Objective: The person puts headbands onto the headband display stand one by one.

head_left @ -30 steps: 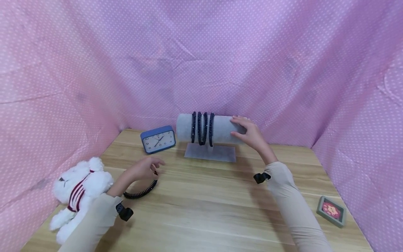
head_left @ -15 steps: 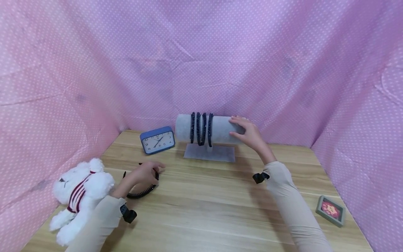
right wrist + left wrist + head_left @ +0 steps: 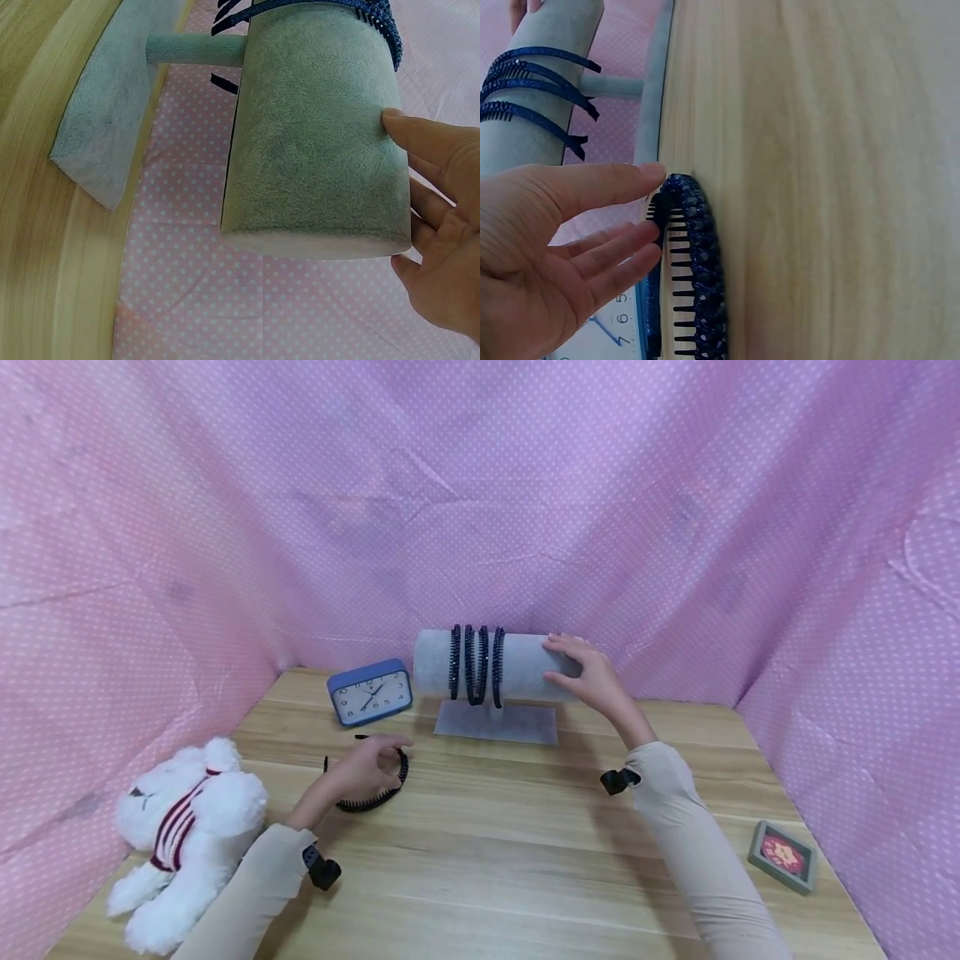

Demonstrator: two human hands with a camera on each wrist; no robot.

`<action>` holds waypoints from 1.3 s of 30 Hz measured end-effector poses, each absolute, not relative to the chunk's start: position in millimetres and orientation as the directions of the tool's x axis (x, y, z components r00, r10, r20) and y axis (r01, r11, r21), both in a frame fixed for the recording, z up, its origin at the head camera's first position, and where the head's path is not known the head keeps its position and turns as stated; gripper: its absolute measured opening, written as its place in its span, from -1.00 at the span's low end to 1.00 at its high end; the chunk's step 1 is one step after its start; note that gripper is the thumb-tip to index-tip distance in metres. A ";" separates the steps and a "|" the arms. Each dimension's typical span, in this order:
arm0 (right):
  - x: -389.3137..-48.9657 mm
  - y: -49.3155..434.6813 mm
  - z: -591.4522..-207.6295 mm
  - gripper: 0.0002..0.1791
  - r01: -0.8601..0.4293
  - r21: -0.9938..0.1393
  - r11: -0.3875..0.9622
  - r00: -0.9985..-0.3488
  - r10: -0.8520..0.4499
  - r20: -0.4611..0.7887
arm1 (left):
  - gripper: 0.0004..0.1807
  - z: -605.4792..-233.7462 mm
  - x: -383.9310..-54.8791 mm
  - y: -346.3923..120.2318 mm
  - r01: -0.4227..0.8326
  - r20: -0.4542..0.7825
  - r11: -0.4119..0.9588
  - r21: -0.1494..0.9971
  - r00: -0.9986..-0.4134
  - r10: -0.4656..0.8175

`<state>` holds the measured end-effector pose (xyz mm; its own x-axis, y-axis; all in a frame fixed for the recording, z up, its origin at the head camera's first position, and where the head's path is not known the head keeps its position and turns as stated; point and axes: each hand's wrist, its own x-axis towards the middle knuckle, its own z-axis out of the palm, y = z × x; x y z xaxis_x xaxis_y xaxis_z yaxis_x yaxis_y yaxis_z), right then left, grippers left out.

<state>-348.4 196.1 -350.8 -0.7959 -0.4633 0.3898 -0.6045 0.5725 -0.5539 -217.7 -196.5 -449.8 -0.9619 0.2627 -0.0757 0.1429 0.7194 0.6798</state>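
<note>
A dark blue beaded headband with comb teeth (image 3: 365, 804) is pinched by my left hand (image 3: 369, 770), low over the table left of centre. In the left wrist view, thumb and fingertips meet at the curved top of the headband (image 3: 705, 277). My right hand (image 3: 595, 678) holds the right end of a grey plush headband stand (image 3: 528, 667). The right wrist view has the thumb (image 3: 412, 131) on the side of the roll and the other fingers partly hidden behind it. Several similar dark headbands (image 3: 498, 670) hang around the roll's left half.
A blue alarm clock (image 3: 371, 695) stands left of the stand's flat base (image 3: 517, 725). At the left edge lies a white plush toy (image 3: 225, 802); a small grey picture frame (image 3: 782, 855) lies at the right. Pink dotted cloth (image 3: 480, 510) surrounds the wooden table.
My left hand has moved right and slightly away from me, bringing the headband along with it. The right hand stays on the stand's right end.
</note>
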 end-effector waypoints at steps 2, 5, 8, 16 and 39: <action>-348.7 196.2 -350.8 -0.41 -0.606 -0.555 0.570 -0.795 -0.465 0.390 | -0.21 -449.8 -215.1 -195.3 0.163 -0.058 0.734 0.660 -0.962 0.266; -348.8 196.1 -350.6 -0.41 -0.609 -0.558 0.563 -0.792 -0.466 0.395 | -0.19 -450.7 -210.7 -195.8 0.215 -0.026 0.762 0.612 -0.957 0.290; -349.3 196.1 -350.4 -0.41 -0.612 -0.557 0.561 -0.790 -0.467 0.398 | -0.22 -452.3 -206.9 -198.7 0.246 -0.017 0.782 0.572 -0.950 0.312; -349.1 196.4 -349.7 -0.41 -0.605 -0.562 0.564 -0.795 -0.466 0.388 | -0.28 -451.3 -198.2 -203.5 0.271 -0.054 0.801 0.534 -0.934 0.352; -350.2 196.7 -351.6 -0.40 -0.610 -0.564 0.557 -0.791 -0.468 0.394 | -0.46 -446.4 -192.8 -198.7 0.216 -0.045 0.773 0.596 -0.953 0.300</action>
